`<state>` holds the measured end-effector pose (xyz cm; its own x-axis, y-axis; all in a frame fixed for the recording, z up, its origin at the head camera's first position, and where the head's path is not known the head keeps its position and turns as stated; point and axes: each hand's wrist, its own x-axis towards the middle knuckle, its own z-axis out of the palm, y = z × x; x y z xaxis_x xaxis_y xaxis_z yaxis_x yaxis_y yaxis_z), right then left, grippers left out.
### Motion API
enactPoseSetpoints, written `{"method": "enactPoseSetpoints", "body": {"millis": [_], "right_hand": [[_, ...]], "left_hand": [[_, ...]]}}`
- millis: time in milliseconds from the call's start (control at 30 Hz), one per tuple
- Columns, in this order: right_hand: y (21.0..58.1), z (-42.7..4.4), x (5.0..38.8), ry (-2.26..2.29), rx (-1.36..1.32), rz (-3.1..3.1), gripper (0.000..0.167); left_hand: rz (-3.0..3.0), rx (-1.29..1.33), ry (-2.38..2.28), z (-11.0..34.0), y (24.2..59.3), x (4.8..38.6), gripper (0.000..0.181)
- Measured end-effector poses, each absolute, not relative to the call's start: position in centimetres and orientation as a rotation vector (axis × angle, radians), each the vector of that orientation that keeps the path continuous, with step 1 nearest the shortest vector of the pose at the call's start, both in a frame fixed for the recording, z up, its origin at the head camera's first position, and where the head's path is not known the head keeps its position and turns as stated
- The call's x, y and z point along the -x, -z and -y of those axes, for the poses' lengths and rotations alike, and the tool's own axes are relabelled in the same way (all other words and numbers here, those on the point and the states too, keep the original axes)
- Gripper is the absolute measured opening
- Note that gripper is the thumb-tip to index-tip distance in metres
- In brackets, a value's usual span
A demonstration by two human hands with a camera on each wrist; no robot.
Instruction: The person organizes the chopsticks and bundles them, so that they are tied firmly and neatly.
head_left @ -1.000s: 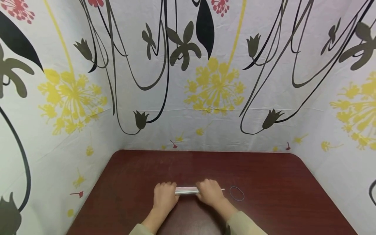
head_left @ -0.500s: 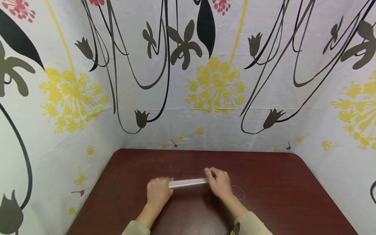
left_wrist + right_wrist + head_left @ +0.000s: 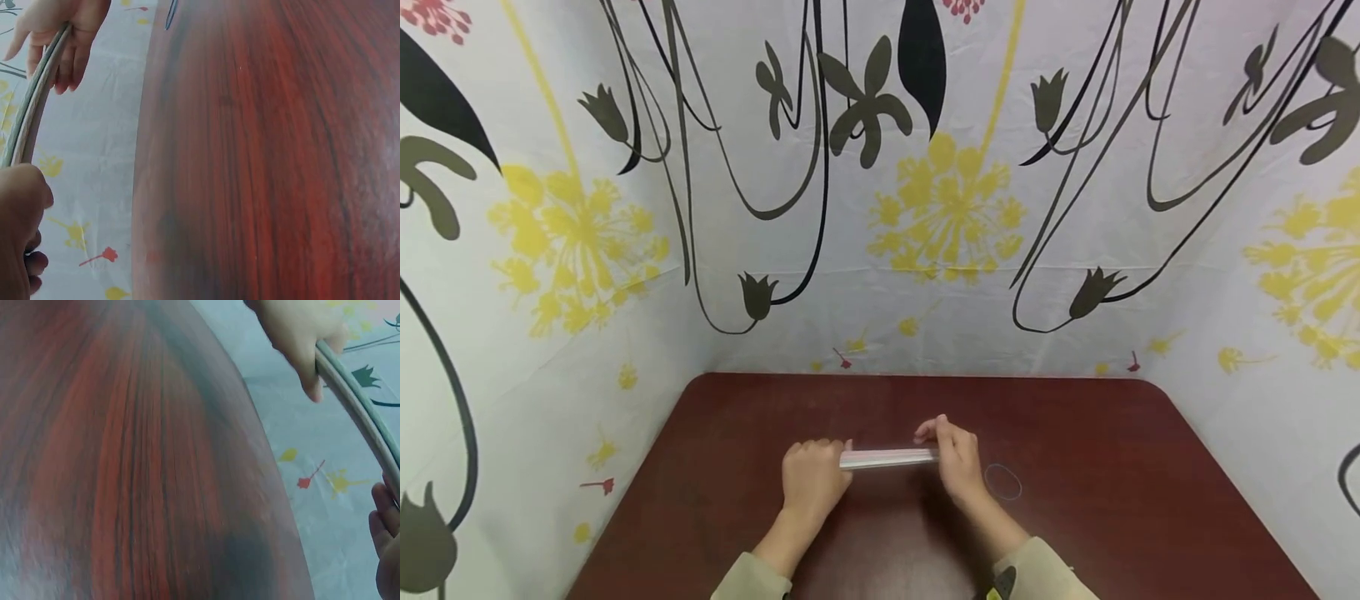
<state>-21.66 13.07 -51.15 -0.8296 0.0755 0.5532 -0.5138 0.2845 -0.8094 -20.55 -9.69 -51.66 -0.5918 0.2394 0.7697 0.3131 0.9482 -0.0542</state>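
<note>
My left hand point(image 3: 816, 479) grips the left end of a bundle of thin, pale sticks point(image 3: 891, 458), pink and whitish in the head view. The bundle is held level above the table. Its far end meets the palm of my right hand point(image 3: 958, 462), whose fingers are loosely extended rather than wrapped round it. The left wrist view shows that palm point(image 3: 65, 15) against the stick ends. In the right wrist view the left fist point(image 3: 303, 331) encloses the other end. Just right of my right hand, a thin bluish loop like a rubber band point(image 3: 1021, 487) lies on the table.
The dark red wood-grain table point(image 3: 1112, 517) has rounded far corners. A white cloth point(image 3: 880, 333) printed with flowers and stems surrounds it at the back and sides.
Both hands have lifted the bundle and moved it away from me. The right hand has slid outward to the bundle's end, and its fingers have loosened. The loop has stayed put.
</note>
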Motion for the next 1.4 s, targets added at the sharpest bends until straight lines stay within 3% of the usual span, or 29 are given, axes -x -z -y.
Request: {"method": "enactPoseSetpoints", "body": {"millis": [233,467,667,800,1133,1400], "right_hand": [[50.8,-13.0,21.8,-1.582,-0.22,2.102,0.023],[48.0,-11.9,19.6,-1.649,-0.182,2.06,0.027],[47.6,-12.0,19.3,-1.679,-0.283,2.008,0.028],[48.8,-12.5,20.2,-1.667,-0.389,1.959,0.03],[51.3,-14.2,21.8,-1.844,-0.781,1.7,0.066],[50.7,-14.1,21.5,-1.797,-0.729,1.92,0.068]], "left_hand": [[2.166,0.43,0.053,10.2,51.5,20.6,0.041],[2.082,0.44,0.064,10.4,51.8,20.7,0.03],[2.202,0.412,0.106,9.9,51.6,20.4,0.058],[2.25,0.414,0.115,9.9,51.5,20.3,0.062],[2.262,0.454,0.129,10.8,51.5,20.3,0.065],[2.112,0.585,0.14,10.9,52.0,20.4,0.05]]}}
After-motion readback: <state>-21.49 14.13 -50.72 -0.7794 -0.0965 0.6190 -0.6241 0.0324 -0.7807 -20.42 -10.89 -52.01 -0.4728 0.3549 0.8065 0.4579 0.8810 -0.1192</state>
